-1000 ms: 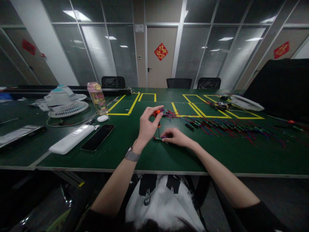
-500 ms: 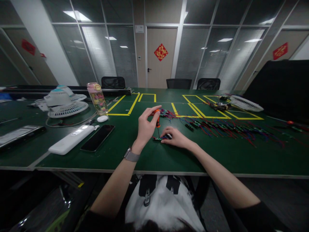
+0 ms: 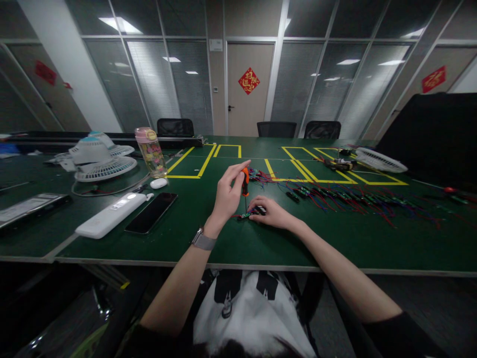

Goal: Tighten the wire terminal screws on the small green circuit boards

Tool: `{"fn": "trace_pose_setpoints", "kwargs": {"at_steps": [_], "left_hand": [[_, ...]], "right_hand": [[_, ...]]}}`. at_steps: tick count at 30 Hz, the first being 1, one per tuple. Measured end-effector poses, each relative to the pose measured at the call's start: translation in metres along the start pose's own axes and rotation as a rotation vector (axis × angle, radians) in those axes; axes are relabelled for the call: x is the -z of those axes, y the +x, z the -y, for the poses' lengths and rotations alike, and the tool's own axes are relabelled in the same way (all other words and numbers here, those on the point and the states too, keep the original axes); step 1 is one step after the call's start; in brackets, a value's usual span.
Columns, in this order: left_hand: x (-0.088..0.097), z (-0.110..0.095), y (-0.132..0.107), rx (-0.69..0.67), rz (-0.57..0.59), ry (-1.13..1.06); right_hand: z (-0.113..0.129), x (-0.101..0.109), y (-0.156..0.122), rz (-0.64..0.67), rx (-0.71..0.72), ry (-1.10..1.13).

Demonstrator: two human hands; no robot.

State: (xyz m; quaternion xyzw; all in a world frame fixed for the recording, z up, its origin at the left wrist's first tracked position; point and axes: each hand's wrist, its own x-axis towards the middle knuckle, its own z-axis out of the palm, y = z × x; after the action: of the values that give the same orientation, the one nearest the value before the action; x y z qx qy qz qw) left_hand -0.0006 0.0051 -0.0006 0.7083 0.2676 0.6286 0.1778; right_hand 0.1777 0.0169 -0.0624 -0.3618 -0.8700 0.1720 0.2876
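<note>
Working over a big green table (image 3: 276,249) with left hand (image 3: 227,193) and right hand (image 3: 275,213). Holding an orange screwdriver (image 3: 245,185) tip down, with the left fingers clamped on its top end. Pinching the right end of a small green board (image 3: 244,216) between the right fingers, down on the table, by the screwdriver's tip.

This room is looking like an office serving as a workshop: blinds (image 3: 151,74) are hanging behind glass partitions, office chairs (image 3: 277,130) are standing along a long green table (image 3: 290,248), and wired circuit boards (image 3: 350,195) and a screwdriver (image 3: 245,186) are occupying it.
</note>
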Motion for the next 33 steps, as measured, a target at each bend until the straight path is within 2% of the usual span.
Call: {"fn": "trace_pose_setpoints", "kwargs": {"at_steps": [10, 18, 24, 30, 33], "left_hand": [[-0.0002, 0.0015, -0.0016, 0.071, 0.012, -0.061], [-0.0005, 0.0004, -0.0014, 0.010, -0.046, 0.031], [0.0003, -0.0025, -0.0006, 0.022, 0.030, -0.051], [0.0021, -0.0026, 0.0003, -0.016, -0.092, 0.110], [0.0026, -0.0012, 0.0008, -0.005, -0.020, 0.012]], "right_hand": [[0.0014, 0.0010, 0.0002, -0.001, 0.001, -0.005], [0.0001, 0.0008, 0.0000, 0.002, 0.002, -0.002], [0.0022, 0.0019, 0.0000, 0.003, -0.005, 0.003], [-0.0019, -0.0001, 0.0004, -0.002, -0.005, 0.005], [-0.0035, -0.0007, 0.0007, -0.004, 0.000, 0.000]]}}
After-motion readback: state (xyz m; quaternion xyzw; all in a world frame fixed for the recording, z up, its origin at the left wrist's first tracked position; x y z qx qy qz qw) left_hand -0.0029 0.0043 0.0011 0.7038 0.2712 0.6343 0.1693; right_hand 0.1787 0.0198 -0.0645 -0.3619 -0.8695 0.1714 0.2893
